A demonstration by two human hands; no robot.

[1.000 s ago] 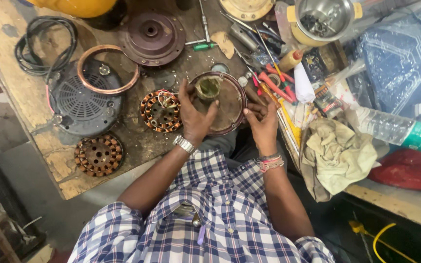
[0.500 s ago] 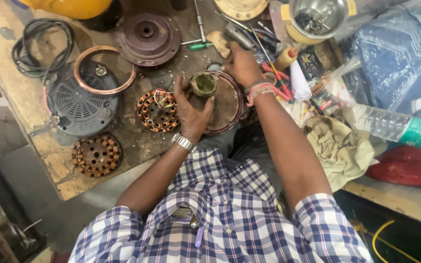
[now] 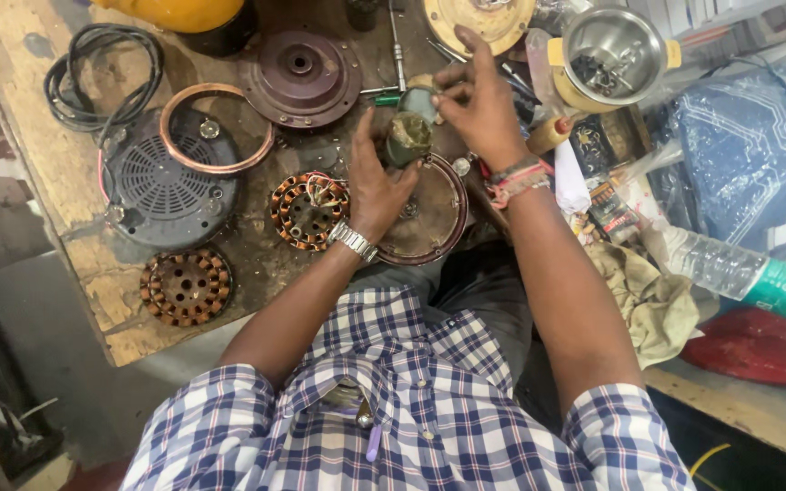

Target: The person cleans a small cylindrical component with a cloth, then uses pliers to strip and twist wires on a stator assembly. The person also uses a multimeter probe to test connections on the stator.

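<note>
**A:** Which hand has the small part?

**B:** The left hand point(image 3: 377, 186). Its fingers are curled round a small greenish, grimy cylinder point(image 3: 408, 138), thumb on one side, and it holds that upright over the far rim of a round brown motor cover point(image 3: 429, 218) lying flat on the bench point(image 3: 56, 136).

**A:** And the right hand?

**B:** The right hand point(image 3: 481, 105) is just beyond the cylinder, toward the far edge of the bench, and a little to the right of it. Its fingers are loosely spread, thumb and forefinger drawn close near the cylinder's top. Whether they pinch something small I cannot tell; nothing large is in it.

**A:** So the cylinder lies between the two hands?

**B:** Yes: left hand on the near side gripping it, right hand on the far side, close but apparently not clasping it. The cylinder's long axis stands roughly upright, tilted slightly away.

**A:** What surrounds them?

**B:** Just left of the left hand lies a copper-wound stator point(image 3: 307, 209), touching or nearly touching the motor cover. Further left is a dark grilled housing point(image 3: 161, 186) with a copper ring point(image 3: 216, 127) resting on it, and a slotted rotor point(image 3: 184, 286) near the bench's front edge. Behind, a domed maroon cover point(image 3: 300, 77) and a green-handled screwdriver point(image 3: 391, 91). To the right, a steel pot point(image 3: 613, 55), a crumpled rag point(image 3: 648, 300) and a plastic bottle point(image 3: 730, 268).

**A:** The surface?

**B:** Worn wood, stained dark with grease, crowded toward the far edge.
</note>
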